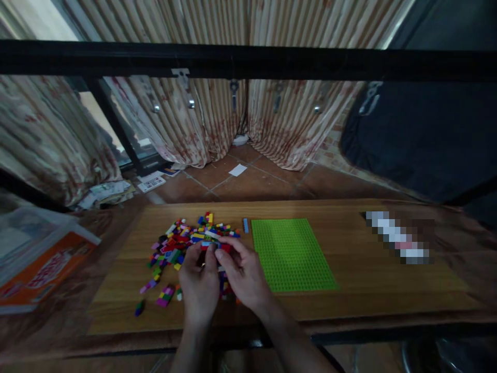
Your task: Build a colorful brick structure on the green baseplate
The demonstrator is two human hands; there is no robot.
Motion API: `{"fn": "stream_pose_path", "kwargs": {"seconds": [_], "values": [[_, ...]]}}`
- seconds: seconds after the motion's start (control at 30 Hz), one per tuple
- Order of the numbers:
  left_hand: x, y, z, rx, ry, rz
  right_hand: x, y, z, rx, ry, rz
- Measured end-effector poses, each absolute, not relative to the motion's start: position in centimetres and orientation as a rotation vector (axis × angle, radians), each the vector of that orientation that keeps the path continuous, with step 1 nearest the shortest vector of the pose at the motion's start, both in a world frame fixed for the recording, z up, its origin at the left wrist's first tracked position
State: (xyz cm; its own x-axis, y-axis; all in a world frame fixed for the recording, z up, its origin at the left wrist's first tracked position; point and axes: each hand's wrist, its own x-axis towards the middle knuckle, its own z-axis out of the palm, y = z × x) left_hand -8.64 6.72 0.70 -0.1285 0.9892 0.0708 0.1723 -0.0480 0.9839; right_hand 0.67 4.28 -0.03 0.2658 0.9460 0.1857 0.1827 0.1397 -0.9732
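Observation:
Over the pile of colourful toy building bricks [176,241], my left hand [199,280] and my right hand [246,274] come together with fingertips nearly touching. Both are closed in a pinch around small toy bricks [207,243], where blue and red show; my fingers hide much of them, so I cannot tell how they are joined. To the right of my hands lies a green studded baseplate [293,254]. A single blue brick [245,225] rests by its upper left corner. Nearer the table's left front are a pink and multicoloured brick cluster [165,295] and a small dark green and blue piece [139,308].
Everything lies on a low wooden tabletop [365,290]. A clear plastic box with an orange label [50,267] stands at the left. A blurred-out long object [398,237] lies on the right. A dark horizontal bar [248,62] with hanging clips crosses in front of the curtains [287,114].

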Motion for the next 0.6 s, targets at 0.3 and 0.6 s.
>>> {"fn": "stream_pose_path", "kwargs": {"seconds": [0.3,0.6], "values": [[-6.6,6.6,-0.1,1.225,1.379,1.399,1.1,4.8,-0.9,-1.429,-1.167,0.719],[-6.5,7.0,0.0,0.940,1.259,1.377,1.9,5.1,-1.4,-1.368,-0.956,0.834]]}}
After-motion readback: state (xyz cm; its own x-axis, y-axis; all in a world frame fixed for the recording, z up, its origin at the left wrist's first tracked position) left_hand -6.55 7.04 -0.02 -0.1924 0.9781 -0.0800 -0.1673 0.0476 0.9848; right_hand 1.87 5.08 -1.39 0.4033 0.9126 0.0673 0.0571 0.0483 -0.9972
